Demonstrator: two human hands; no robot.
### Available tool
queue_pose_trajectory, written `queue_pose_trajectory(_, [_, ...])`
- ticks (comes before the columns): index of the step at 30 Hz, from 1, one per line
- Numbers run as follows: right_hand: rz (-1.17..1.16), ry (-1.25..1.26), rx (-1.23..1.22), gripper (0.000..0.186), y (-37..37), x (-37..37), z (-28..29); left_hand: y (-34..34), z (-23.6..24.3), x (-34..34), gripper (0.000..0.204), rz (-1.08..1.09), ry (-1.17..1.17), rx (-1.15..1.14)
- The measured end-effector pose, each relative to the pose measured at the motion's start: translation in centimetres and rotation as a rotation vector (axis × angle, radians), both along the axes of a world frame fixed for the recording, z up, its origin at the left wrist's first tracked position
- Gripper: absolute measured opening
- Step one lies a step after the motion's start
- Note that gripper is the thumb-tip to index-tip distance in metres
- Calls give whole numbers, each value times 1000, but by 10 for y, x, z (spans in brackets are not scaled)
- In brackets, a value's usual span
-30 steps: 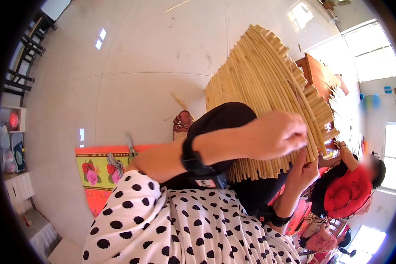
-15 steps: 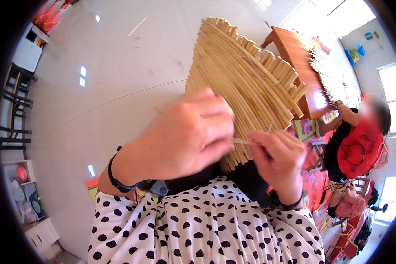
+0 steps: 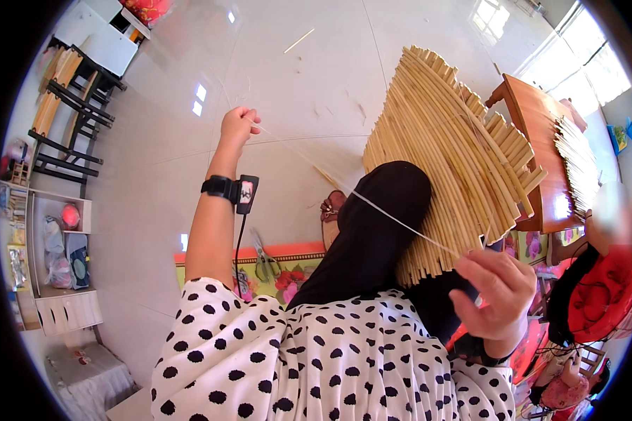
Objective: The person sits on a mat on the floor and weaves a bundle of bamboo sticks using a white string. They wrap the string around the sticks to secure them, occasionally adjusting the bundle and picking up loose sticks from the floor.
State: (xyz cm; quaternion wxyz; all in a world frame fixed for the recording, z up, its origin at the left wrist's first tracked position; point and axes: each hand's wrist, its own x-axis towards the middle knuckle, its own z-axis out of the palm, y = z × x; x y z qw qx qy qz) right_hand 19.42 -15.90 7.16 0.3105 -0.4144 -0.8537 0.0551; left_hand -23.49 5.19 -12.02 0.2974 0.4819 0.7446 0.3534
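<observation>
A long, thin white thread stretches slantwise over my knee between my hands. My left hand, raised far out to the left above the floor, is closed on one part of it. At the lower right, my right hand has its fingers curled where the thread meets them; the thumb stands away from the index finger. Close beyond this hand, a fan-shaped mat of pale straw-coloured stalks leans by my dark-trousered leg. Its stalks lie side by side, with uneven ends along the far right edge.
Scissors lie on a flowered mat near my left arm. A brown wooden table at the right bears more stalks. A person in red sits beside it. Black-legged stools and a shelf stand left.
My left hand has swung from beside the stalk mat far out to the left, drawing the thread long. My right hand has shifted right and down. The view has turned leftward.
</observation>
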Motion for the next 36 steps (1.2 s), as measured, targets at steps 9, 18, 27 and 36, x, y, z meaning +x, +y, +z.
queue_pose_trajectory(9, [-139, 182, 205, 42, -4, -6, -9, -36, 136, 40, 33, -447, -284, 287])
queue_pose_trajectory(18, [94, 644, -427, 61, 23, -66, -10, -117, 230, 150, 30, -768, 222, 665])
queue_pose_trajectory(27, [302, 683, -739, 10, 18, -49, 13, -73, 191, 147, 14, -471, 321, 616])
queue_pose_trajectory(36, [293, 961, -95, 12, -9, 14, 24, 20, 65, 21, 23, -68, 41, 139])
